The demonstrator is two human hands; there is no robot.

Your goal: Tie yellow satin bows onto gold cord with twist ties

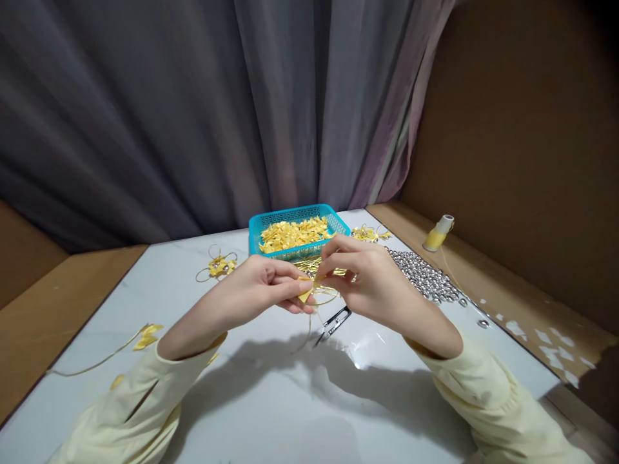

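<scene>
My left hand [280, 285] is closed in a pinch on a yellow ribbon piece [305, 293], in the middle of the view. Beside it, my right hand [355, 270] has thumb and forefinger pressed together at the ribbon's edge, on what looks like fine thread; the fingers hide most of it. A thin gold cord loop [325, 301] shows below the fingers, and a loose end hangs down toward the table. Just beneath the hands lie black and silver thread snips [333, 324].
A blue basket [251, 240] of yellow bows stands behind my hands, near gold cords [307, 265]. Finished-looking bow pieces lie left [221, 265] and right [367, 234]. Silver beads [428, 277], a yellow thread spool [438, 234] and paper scraps [551, 354] are rightward. One corded bow [147, 336] lies left.
</scene>
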